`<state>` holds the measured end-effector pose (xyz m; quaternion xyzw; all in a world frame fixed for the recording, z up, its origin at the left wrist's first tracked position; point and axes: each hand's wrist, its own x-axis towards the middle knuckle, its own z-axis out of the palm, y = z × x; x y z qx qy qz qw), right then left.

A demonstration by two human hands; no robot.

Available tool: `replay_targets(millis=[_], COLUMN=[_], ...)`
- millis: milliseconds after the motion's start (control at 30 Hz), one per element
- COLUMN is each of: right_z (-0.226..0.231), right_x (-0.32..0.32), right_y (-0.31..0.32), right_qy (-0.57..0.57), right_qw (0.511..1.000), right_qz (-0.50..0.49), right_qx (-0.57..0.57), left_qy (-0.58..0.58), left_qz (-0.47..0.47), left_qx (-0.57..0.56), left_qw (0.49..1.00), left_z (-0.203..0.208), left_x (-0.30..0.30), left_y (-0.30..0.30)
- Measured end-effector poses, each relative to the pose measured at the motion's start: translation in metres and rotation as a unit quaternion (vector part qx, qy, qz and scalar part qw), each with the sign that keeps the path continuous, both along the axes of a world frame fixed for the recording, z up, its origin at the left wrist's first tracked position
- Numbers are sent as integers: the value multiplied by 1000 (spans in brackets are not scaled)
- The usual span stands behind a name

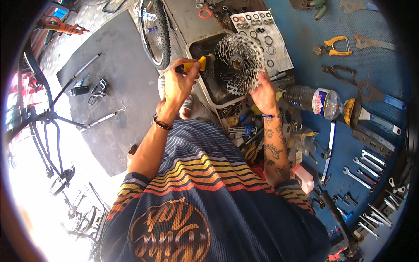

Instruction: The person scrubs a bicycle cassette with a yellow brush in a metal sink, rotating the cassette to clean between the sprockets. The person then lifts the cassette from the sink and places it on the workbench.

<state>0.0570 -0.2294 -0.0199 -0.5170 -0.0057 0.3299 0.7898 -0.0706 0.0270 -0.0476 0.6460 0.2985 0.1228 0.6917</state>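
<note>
My left hand [176, 86] is closed around a brush [195, 67] with a yellow and black handle. Its head points right, toward a bicycle cassette [239, 62] of many toothed silver sprockets; a small gap seems to lie between them. My right hand [264, 97] grips the cassette by its near right edge, thumb at the sprocket teeth, the other fingers mostly hidden behind it. The cassette is held up over a rectangular metal tray [207, 94] with a dark, wet-looking bottom.
Beyond the tray lies a white sheet [281, 48] with rings and seals. A clear plastic bottle [301, 97] is right of my right wrist. Pliers [338, 46] and wrenches [358, 178] line the blue surface. A bicycle wheel [162, 35] stands far left; pedals [99, 91] lie on a dark mat.
</note>
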Motion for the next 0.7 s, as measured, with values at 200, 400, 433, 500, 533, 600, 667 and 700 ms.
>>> replay_targets(millis=[200,400,433,500,533,600,667,700], right_z=[-19,-43,-41,-33,-28,-21,-17,-16], right_x=[36,18,15,8,3,-3,-8,-10], right_y=[-30,-31,-25,-14,-9,-1,1,0], right_qy=[-271,-439,-263,-143,-212,-233,-267,-295], right_qw=[932,860,948,981,963,946,915,893], right_qz=[131,35,-11,-38,-18,-36,-3,14], right_qx=[-202,-258,-180,-129,-165,-224,-303,-338], left_qy=[12,63,56,39,35,36,96,113], left_qz=[-8,-11,-15,-22,-28,-36,-57,-49], left_qx=[42,128,172,242,259,303,242,213], left_qw=[999,990,983,969,965,952,964,969], left_z=[4,3,3,4,5,9,14,16], left_x=[3,6,9,16,21,28,31,33], left_y=[3,2,1,-3,-5,-9,-17,-20])
